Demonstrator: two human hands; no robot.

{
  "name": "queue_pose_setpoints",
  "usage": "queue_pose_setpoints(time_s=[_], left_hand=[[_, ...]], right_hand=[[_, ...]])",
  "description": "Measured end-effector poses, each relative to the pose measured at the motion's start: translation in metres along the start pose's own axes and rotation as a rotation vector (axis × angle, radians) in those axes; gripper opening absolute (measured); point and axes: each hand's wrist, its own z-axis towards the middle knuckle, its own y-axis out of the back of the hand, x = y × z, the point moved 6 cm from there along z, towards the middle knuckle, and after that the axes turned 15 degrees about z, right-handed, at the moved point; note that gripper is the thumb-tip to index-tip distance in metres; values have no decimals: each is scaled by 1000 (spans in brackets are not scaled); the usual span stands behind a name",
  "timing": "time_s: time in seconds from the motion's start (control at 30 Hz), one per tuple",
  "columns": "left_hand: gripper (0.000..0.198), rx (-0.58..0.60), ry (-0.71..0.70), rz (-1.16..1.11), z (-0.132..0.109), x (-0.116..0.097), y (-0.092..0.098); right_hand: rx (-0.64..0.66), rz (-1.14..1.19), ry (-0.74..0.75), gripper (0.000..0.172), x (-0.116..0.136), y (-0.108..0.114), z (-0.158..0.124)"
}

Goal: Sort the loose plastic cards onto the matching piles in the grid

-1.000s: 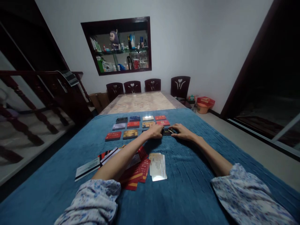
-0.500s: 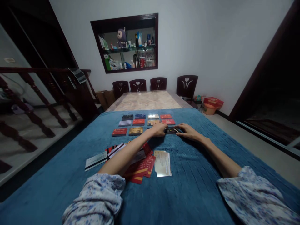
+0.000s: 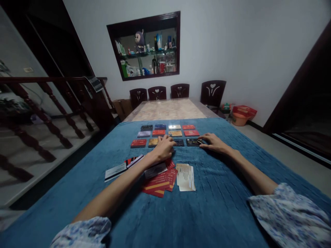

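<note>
My left hand (image 3: 164, 147) is over the front row of card stacks, fingers curled down between the gold card stack (image 3: 152, 142) and the dark blue card stack (image 3: 179, 143). Its fingertips are hidden, so what they hold, if anything, does not show. My right hand (image 3: 212, 143) closes thumb and fingers at the right end of the black card stack (image 3: 192, 142), where a pale edge shows. A red card stack (image 3: 138, 143) ends the front row on the left. Nearer me lie loose red cards (image 3: 156, 187), overlapping pale cards (image 3: 186, 177) and a silver card (image 3: 115, 171).
Two more rows of stacks stand behind, among them a lavender stack (image 3: 144, 134) and a cream stack (image 3: 175, 127). A blue cloth (image 3: 207, 213) covers the near table; beyond it is bare marbled tabletop (image 3: 168, 109). Dark chairs (image 3: 213, 92) line the far side.
My left hand has moved left, off the black card stack, uncovering the dark blue stack. My right hand stays at the black stack's right end. The camera view has shifted slightly left.
</note>
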Motion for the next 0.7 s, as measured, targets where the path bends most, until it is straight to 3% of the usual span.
queue_pose_setpoints(time_s=[0.17,0.33,0.7], left_hand=[[24,-24,70,-28,-33,14,6],[18,-40,107,-25,-62,22,8],[19,-130,134,-48,-123,24,10]], right_hand=[[-116,-113,36,41,28,12,-1],[-120,-90,179,27,72,15,2],[-6,-7,422,21,159,-20,-1]])
